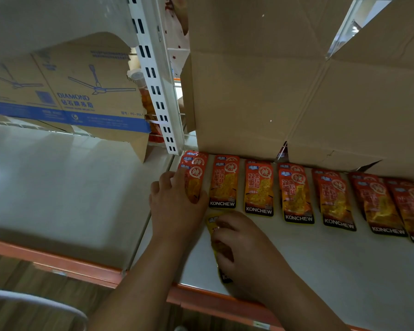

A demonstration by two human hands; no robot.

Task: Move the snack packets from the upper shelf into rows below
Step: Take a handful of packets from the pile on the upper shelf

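Observation:
Several orange-red snack packets (258,187) lie in a row along the back of the white shelf (320,271), in small overlapping stacks. My left hand (175,201) rests flat with straight fingers on the leftmost stack (194,168). My right hand (239,247) presses down on a yellow packet (213,220) lying in front of that row, near the shelf's front edge. The hand hides most of the yellow packet; only its top and bottom ends show.
A large plain cardboard box (285,91) stands behind the row. A white slotted upright (155,87) divides the bays. To the left, a Diamond ceiling-fan carton (77,96) sits on the neighbouring shelf (58,187). An orange rail (201,299) edges the front.

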